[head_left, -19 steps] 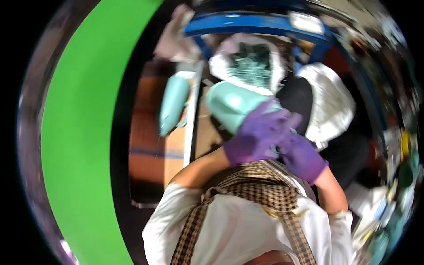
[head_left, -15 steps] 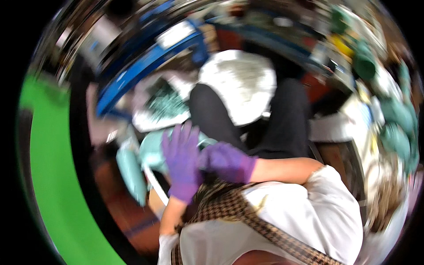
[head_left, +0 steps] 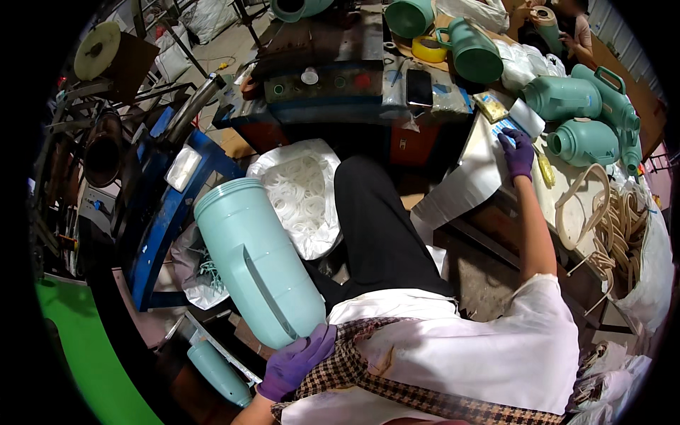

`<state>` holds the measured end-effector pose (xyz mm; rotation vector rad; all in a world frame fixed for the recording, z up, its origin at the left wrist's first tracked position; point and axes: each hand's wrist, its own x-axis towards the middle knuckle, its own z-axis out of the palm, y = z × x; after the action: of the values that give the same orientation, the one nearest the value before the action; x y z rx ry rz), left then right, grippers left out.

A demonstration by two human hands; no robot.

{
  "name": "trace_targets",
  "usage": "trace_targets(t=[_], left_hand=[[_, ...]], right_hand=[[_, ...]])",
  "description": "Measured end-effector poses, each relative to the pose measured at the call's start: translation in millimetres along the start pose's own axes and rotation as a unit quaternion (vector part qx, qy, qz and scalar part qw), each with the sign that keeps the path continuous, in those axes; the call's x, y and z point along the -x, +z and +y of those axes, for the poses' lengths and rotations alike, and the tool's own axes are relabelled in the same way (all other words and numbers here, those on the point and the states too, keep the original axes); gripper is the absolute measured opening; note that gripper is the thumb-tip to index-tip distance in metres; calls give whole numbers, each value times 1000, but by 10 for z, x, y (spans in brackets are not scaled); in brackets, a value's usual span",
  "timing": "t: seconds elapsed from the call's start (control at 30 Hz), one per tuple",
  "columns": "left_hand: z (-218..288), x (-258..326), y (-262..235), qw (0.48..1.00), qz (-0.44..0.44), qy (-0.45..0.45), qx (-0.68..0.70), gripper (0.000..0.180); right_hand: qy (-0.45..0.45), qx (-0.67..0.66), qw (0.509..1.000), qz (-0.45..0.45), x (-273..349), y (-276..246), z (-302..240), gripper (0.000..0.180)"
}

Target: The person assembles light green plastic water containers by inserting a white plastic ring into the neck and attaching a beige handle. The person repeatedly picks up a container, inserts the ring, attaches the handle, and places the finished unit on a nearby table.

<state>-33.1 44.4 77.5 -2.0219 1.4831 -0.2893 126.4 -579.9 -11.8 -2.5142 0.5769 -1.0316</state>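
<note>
A large mint-green thermos jug body (head_left: 258,262) with a side handle lies tilted across my lap, its threaded open end toward the far left. My left hand (head_left: 296,361), in a purple glove, is closed against its base and supports it. Reaching out to the right, my right hand (head_left: 517,152), also gloved, has its fingers bent at a white strip of labels (head_left: 467,184) with blue print. The fingertips pinch at a label there; the exact grip is small in view. The strip hangs from the side table down toward my knee.
Several green jugs (head_left: 567,98) lie on the right side table, near a coil of beige tubing (head_left: 616,227). A white sack of clear rings (head_left: 301,191) stands before me. A machine bench (head_left: 326,92) holds a phone (head_left: 419,88). Another person (head_left: 577,39) works at the far right.
My hands were together over a jug at the left. Now the jug body rests upward across my lap, my left hand is at its base, and my right hand has reached to the labels.
</note>
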Motion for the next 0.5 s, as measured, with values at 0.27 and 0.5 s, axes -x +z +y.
trace_targets(t=[0.27,0.5], left_hand=[[-88,-222,-6,997,-12,47,-67,46],[141,-43,255,526,9,-235,817,44]], right_hand=[[81,108,990,-25,-77,345,583,20],[-134,-112,982,74,6,141,-935,11]])
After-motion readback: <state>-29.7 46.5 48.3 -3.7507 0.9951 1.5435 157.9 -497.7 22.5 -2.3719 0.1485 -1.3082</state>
